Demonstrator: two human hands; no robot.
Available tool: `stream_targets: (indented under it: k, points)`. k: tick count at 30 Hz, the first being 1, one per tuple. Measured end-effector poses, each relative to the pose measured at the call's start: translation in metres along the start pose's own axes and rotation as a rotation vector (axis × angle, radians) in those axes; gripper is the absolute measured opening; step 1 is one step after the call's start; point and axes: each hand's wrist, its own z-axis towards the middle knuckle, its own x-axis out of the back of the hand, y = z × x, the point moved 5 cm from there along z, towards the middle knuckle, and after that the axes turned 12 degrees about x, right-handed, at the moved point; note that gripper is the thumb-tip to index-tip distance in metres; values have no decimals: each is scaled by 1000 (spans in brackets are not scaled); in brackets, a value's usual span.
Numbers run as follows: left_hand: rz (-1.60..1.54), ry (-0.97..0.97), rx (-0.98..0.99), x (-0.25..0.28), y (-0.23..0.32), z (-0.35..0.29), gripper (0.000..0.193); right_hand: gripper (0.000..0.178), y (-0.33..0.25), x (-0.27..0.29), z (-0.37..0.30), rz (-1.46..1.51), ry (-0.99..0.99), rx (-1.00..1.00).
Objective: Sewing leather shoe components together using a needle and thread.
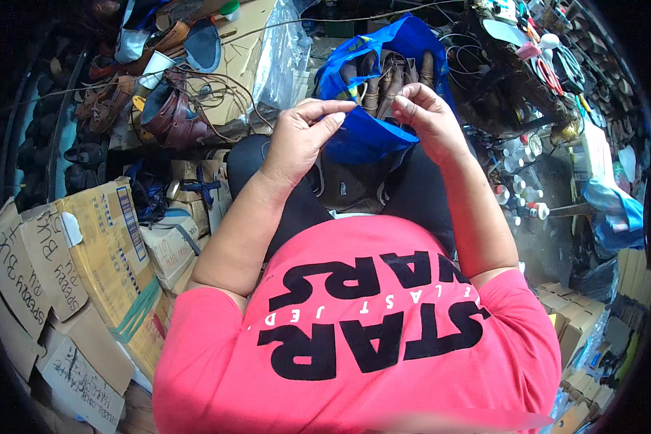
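My left hand point(300, 137) is raised above my lap, thumb and forefinger pinched together. Across from it, my right hand point(432, 121) is also closed in a pinch, its other fingers curled. Whatever the fingertips hold is too thin or small to make out. Just beyond and below both hands is an open blue plastic bag point(369, 137), its mouth spread wide. Inside it stand several brown leather-like pieces point(390, 81), probably shoe parts. The two hands are apart, over the bag's near rim.
Cardboard boxes point(87, 246) are stacked at my left. Far left lie a dark red leather piece point(177, 119), a white cup point(156, 69) and loose cords. Small bottles point(513, 163) stand at my right, near a blue plastic bag point(615, 210). More boxes point(575, 311) lie at lower right.
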Motion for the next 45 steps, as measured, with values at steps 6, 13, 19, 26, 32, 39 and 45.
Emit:
stream_targets:
  k: [6,13,19,26,32,39,45]
  points:
    - [219,18,67,5,3,-1,15,18,-5,7,-4,-61,-13,30]
    - [144,12,-45,4,16,0,20,16,-19,-3,-7,24,11,-1]
    - [-412,-93,111,5,16,2,29,17,-13,-15,-12,126,-95,-71]
    - [-666,-113,-90,-2,31,-1,36,9,7,-54,-30,664,-230,-276]
    - [-281,-111,-167,-10,35,-13,39,11,1,-54,-19,682,-137,-203]
    - [-220,-67,-10,-14,19,-19,32,12,-13,-48,-13,483,-150,-99]
    - [-146,-75,140,-15,6,-15,15,14,-15,-51,-11,540,-136,-114]
